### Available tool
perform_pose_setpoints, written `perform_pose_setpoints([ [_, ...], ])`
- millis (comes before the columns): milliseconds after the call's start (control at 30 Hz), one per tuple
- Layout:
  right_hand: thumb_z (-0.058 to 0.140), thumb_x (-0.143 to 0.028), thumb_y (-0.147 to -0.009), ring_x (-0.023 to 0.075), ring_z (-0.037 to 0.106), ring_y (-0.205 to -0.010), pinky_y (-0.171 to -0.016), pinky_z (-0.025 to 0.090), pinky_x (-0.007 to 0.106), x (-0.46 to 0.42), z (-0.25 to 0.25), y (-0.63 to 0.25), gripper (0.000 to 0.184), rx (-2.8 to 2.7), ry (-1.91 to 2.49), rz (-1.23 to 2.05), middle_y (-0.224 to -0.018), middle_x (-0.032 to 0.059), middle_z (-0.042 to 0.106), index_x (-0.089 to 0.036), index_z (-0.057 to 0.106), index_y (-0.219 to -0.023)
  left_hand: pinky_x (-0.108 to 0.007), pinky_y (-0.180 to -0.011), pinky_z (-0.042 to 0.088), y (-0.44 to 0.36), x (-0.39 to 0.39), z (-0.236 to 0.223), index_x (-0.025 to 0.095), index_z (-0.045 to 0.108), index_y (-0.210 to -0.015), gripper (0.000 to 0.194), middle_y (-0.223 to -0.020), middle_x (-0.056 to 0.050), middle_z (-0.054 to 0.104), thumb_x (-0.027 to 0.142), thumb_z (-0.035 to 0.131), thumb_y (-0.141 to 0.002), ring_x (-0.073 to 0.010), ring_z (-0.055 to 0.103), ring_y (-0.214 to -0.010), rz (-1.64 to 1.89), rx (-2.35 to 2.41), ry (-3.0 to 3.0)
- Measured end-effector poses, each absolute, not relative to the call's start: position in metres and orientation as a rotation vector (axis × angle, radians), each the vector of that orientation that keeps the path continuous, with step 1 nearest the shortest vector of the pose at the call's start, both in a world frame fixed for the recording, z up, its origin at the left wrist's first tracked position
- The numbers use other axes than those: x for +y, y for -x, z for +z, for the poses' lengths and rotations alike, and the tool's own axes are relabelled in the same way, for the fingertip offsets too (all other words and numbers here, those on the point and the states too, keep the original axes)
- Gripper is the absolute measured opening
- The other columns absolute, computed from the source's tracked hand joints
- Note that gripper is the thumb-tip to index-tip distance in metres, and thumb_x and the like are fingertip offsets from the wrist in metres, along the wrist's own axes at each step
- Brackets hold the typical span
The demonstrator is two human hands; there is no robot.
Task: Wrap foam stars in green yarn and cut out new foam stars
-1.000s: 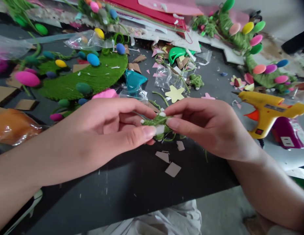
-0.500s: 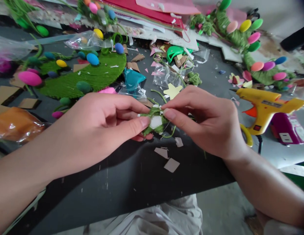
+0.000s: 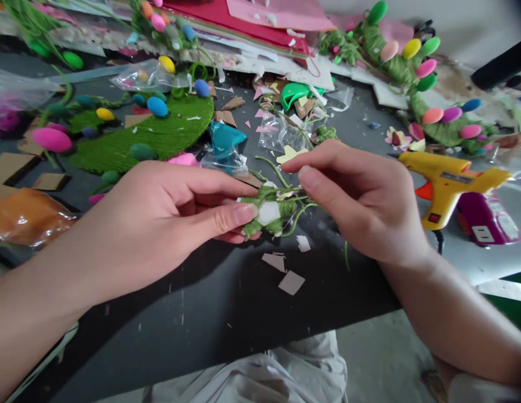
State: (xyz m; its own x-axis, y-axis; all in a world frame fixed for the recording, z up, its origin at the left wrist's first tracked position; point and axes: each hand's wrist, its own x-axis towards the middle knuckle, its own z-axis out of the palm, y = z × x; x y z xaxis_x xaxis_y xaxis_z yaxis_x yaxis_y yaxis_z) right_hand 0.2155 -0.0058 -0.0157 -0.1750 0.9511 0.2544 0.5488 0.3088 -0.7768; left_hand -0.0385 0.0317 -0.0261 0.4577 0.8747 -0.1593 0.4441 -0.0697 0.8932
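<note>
My left hand [image 3: 180, 204] pinches a small star-shaped piece [image 3: 269, 212] between thumb and fingers. Green yarn is wound around its points, and a white patch shows in its middle. To its right is my right hand [image 3: 357, 196], with the index tip and thumb tip a little apart. Strands of green yarn [image 3: 300, 215] run from the star in under this hand, and a loose end hangs below the palm. The right hand's lower fingers are mostly hidden. Just behind the right fingertips lies a pale yellow paper flower [image 3: 292, 154], partly covered.
White paper scraps [image 3: 292, 282] lie in front of the hands. A yellow glue gun [image 3: 447, 179] stands at the right beside a purple box [image 3: 489, 218]. A green yarn-covered shape [image 3: 159, 134], bags and colourful egg shapes fill the left and back. An orange bag [image 3: 31, 215] lies left.
My right hand has drawn back rightward from the star, its thumb and index tips parting. More of the star and its yarn strands show. The left hand keeps its hold.
</note>
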Motion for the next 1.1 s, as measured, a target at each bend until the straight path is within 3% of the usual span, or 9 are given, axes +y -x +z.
perform_pose_setpoints([
  [100, 0.074, -0.036, -0.101, 0.0163, 0.061, -0.076, -0.068, 0.055, 0.033, -0.007, -0.015, -0.213, 0.014, -1.870, 1.271, 0.711, -0.097, 0.0035, 0.075, -0.028, 0.082, -0.109, -0.029, -0.088, 0.067, 0.040, 0.032, -0.026, 0.038, 0.088, -0.106, 0.028, -0.075, 0.008, 0.083, 0.060, 0.082, -0.089, -0.0146, 0.078, -0.068, 0.544, 1.173, -1.716],
  [200, 0.076, -0.037, -0.100, 0.0145, 0.060, -0.072, -0.064, 0.054, 0.032, -0.009, -0.015, -0.211, 0.015, -1.899, 1.253, 0.675, -0.102, 0.0032, 0.073, -0.030, 0.083, -0.111, -0.044, -0.116, 0.057, 0.039, 0.033, -0.024, 0.040, 0.088, -0.103, 0.023, -0.072, 0.009, 0.082, 0.057, 0.083, -0.089, -0.0152, 0.079, -0.065, 0.552, 1.138, -1.686],
  [267, 0.076, -0.035, -0.100, 0.0166, 0.065, -0.080, -0.068, 0.058, 0.033, -0.010, -0.016, -0.212, 0.015, -1.949, 1.216, 0.651, -0.105, 0.0040, 0.072, -0.031, 0.084, -0.113, -0.049, -0.121, 0.053, 0.037, 0.034, -0.022, 0.042, 0.088, -0.101, 0.016, -0.072, 0.010, 0.082, 0.053, 0.084, -0.090, -0.0165, 0.080, -0.065, 0.539, 1.105, -1.647],
  [400, 0.073, -0.025, -0.101, 0.0183, 0.066, -0.095, -0.081, 0.061, 0.035, -0.010, -0.020, -0.217, 0.020, -2.056, 1.082, 0.639, -0.109, 0.0050, 0.068, -0.030, 0.083, -0.118, -0.049, -0.116, 0.058, 0.035, 0.036, -0.021, 0.043, 0.088, -0.099, 0.011, -0.071, 0.009, 0.082, 0.045, 0.085, -0.089, -0.0169, 0.079, -0.061, 0.540, 1.091, -1.603],
  [600, 0.071, -0.015, -0.098, 0.0162, 0.066, -0.091, -0.080, 0.061, 0.033, -0.009, -0.021, -0.223, 0.023, -2.107, 1.023, 0.628, -0.114, 0.0059, 0.066, -0.026, 0.081, -0.116, -0.043, -0.104, 0.065, 0.037, 0.035, -0.024, 0.039, 0.089, -0.099, 0.020, -0.073, 0.007, 0.082, 0.052, 0.089, -0.084, -0.0177, 0.080, -0.064, 0.530, 1.160, -1.538],
  [733, 0.075, -0.023, -0.097, 0.0214, 0.068, -0.100, -0.090, 0.064, 0.040, -0.009, -0.018, -0.222, 0.026, -2.128, 1.027, 0.560, -0.115, 0.0074, 0.069, -0.027, 0.078, -0.122, -0.036, -0.087, 0.069, 0.038, 0.035, -0.024, 0.039, 0.089, -0.099, 0.018, -0.074, 0.006, 0.083, 0.049, 0.088, -0.085, -0.0177, 0.079, -0.065, 0.515, 1.143, -1.533],
  [867, 0.071, -0.028, -0.099, 0.0292, 0.068, -0.119, -0.101, 0.063, 0.049, -0.010, -0.016, -0.221, 0.038, -2.240, 1.012, 0.504, -0.133, 0.0112, 0.067, -0.032, 0.074, -0.137, -0.039, -0.093, 0.067, 0.037, 0.037, -0.022, 0.039, 0.089, -0.093, 0.014, -0.073, 0.006, 0.082, 0.051, 0.086, -0.086, -0.0174, 0.077, -0.066, 0.515, 1.130, -1.600],
  [1100, 0.078, -0.033, -0.096, 0.0367, 0.063, -0.135, -0.114, 0.058, 0.058, -0.008, -0.018, -0.225, 0.037, -2.356, 0.995, 0.450, -0.145, 0.0122, 0.066, -0.035, 0.078, -0.132, -0.032, -0.083, 0.068, 0.035, 0.036, -0.022, 0.036, 0.089, -0.099, 0.015, -0.075, 0.005, 0.083, 0.044, 0.086, -0.087, -0.0168, 0.078, -0.064, 0.519, 1.135, -1.526],
])
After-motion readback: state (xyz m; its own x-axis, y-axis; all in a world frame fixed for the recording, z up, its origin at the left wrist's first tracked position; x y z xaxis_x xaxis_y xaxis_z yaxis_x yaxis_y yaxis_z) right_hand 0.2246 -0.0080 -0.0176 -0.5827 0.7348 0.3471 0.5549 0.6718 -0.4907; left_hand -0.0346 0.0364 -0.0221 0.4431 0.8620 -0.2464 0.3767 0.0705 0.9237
